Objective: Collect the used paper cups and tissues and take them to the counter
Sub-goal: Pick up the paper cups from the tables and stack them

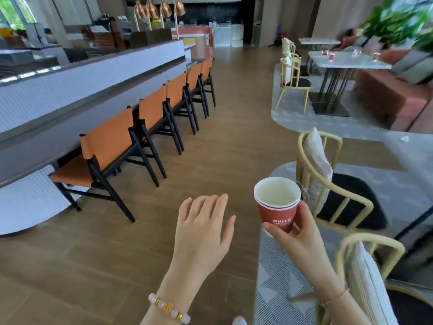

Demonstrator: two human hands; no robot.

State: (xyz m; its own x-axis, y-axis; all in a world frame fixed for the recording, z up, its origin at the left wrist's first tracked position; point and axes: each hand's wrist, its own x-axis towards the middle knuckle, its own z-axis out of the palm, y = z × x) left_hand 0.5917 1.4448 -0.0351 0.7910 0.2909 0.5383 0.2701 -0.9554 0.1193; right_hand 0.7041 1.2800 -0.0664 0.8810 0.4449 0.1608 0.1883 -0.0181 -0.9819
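A long white-fronted grey desk [70, 95] runs along the left. Near centre, the left hand [203, 231] hovers palm down, grip apart, fingers straight. Just right, the red paper cup [276, 213], lettered "Hilton" in white, stands upright, mouth up, long axis vertical. The right hand [304, 238] has its grip clamped round its base.

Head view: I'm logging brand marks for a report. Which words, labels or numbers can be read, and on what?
"Hilton": white print on the red paper cup held in the right hand.
Line below it on the cup: too blurred to read.
Small red cups on the far grey marble table: print too small to read.
No other text is legible.
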